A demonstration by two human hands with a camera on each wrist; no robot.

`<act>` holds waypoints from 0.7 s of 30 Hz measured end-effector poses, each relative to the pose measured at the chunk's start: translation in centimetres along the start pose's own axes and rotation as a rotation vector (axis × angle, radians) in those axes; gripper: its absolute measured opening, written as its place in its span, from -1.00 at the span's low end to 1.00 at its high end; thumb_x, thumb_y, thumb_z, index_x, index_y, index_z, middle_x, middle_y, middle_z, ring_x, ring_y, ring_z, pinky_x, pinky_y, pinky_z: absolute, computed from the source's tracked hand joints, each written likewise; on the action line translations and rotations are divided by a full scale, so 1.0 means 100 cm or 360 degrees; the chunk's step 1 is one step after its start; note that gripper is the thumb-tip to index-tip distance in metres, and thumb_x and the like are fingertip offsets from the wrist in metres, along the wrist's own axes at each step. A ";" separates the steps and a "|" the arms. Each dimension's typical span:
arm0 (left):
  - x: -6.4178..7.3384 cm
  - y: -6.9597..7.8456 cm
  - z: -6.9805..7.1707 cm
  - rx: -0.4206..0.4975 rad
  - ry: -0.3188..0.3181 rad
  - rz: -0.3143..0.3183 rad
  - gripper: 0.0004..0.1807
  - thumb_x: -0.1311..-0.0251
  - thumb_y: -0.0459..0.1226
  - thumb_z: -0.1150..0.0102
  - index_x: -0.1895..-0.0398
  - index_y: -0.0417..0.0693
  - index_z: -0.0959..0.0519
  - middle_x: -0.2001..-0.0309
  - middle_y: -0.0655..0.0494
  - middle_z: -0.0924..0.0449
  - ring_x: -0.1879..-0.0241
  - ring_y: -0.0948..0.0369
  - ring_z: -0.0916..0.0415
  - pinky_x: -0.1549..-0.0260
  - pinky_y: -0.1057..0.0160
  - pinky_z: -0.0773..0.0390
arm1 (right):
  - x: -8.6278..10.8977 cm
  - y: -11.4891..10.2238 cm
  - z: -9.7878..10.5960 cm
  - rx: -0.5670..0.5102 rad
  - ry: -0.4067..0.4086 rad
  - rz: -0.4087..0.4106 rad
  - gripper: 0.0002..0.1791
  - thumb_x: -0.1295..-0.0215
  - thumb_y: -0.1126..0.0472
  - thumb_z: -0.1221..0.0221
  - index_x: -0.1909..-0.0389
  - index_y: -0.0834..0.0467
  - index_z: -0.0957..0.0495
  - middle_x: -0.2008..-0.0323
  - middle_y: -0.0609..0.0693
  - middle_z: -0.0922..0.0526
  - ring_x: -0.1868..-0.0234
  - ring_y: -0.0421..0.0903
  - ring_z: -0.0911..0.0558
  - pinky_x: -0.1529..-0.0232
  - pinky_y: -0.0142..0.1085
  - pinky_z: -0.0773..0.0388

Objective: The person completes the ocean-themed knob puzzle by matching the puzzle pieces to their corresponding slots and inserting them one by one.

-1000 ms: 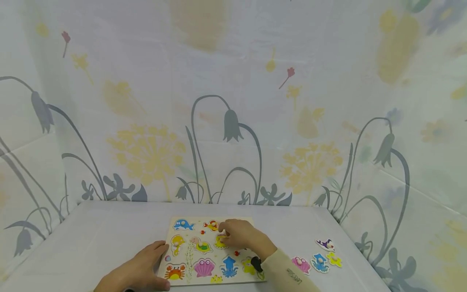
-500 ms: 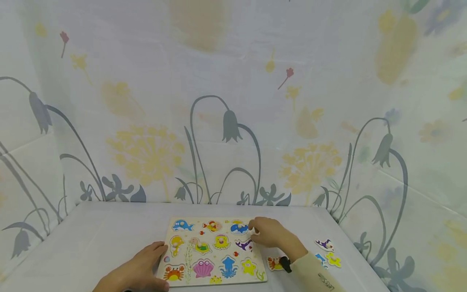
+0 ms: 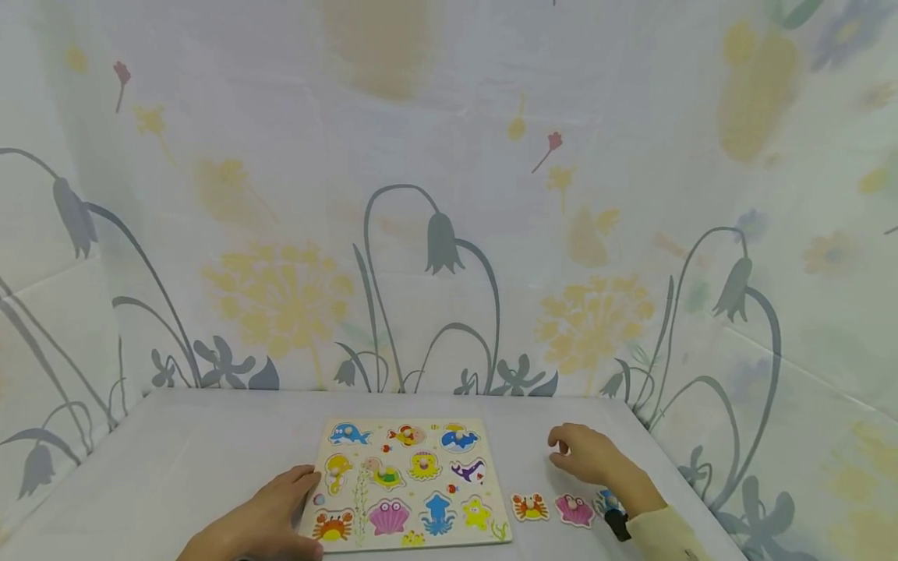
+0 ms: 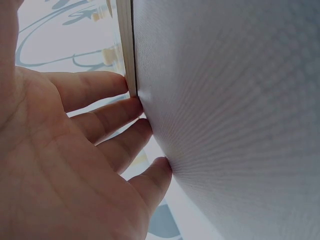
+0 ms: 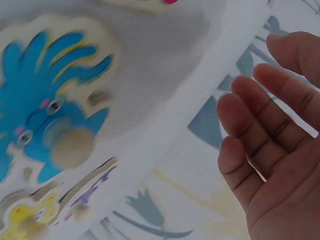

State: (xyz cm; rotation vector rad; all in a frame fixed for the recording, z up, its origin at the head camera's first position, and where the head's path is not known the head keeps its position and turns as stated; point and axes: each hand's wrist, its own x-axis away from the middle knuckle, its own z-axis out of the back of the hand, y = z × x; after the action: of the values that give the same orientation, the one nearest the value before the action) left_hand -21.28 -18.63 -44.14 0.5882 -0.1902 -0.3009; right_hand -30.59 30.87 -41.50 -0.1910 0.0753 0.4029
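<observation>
A wooden peg puzzle board [image 3: 417, 497] with painted sea animals lies on the table. My left hand [image 3: 270, 510] rests at its left side; in the left wrist view, straight fingers touch the board's edge [image 4: 128, 55]. My right hand [image 3: 589, 458] hovers right of the board, fingers loosely bent, holding nothing. Beneath and beside that arm lie loose knobbed pieces: a crab [image 3: 529, 506], a pink shell [image 3: 574, 511] and a blue squid [image 3: 606, 500], partly covered by the wrist. The right wrist view shows the squid piece large, with a yellow star piece [image 5: 20, 216] and a purple whale piece [image 5: 89, 194] beyond.
Knobbed pieces sit in the board's upper rows, among them a blue dolphin-like piece [image 3: 349, 434], an octopus [image 3: 424, 465] and a turtle [image 3: 384, 473]. A white cloth [image 3: 231, 436] covers the table. A flower-printed curtain [image 3: 449, 312] hangs behind and at both sides.
My right hand has moved right, from over the board's octopus to past its right edge, uncovering the crab and shell pieces. The left hand stays at the board's left edge.
</observation>
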 end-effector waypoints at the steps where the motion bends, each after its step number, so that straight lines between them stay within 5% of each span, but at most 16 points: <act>1: 0.000 0.000 0.000 -0.0001 0.0001 -0.0001 0.13 0.37 0.10 -0.57 -0.28 -0.34 -0.32 -0.30 -0.30 -0.23 -0.29 -0.28 -0.15 -0.22 -0.34 -0.15 | 0.003 0.006 0.000 -0.0007 0.0001 -0.0028 -0.83 -0.14 0.14 -0.31 0.27 0.08 -0.59 0.47 -0.19 -0.44 0.45 -0.20 -0.39 0.44 -0.26 -0.41; 21: -0.001 -0.002 -0.001 -0.0009 -0.0004 -0.0027 0.13 0.37 0.11 -0.56 -0.27 -0.36 -0.33 -0.28 -0.31 -0.24 -0.27 -0.30 -0.16 -0.21 -0.34 -0.15 | 0.047 0.075 0.018 -0.0077 0.0021 -0.0303 -0.71 -0.12 0.17 -0.31 0.14 0.17 -0.56 0.31 -0.02 -0.54 0.31 -0.08 -0.50 0.32 -0.11 -0.52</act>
State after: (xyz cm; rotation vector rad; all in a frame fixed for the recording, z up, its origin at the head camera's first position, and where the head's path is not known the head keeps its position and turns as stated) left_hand -21.36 -18.74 -44.29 0.5844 -0.1869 -0.3185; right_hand -29.18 39.80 -41.52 -0.2463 0.0600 0.2140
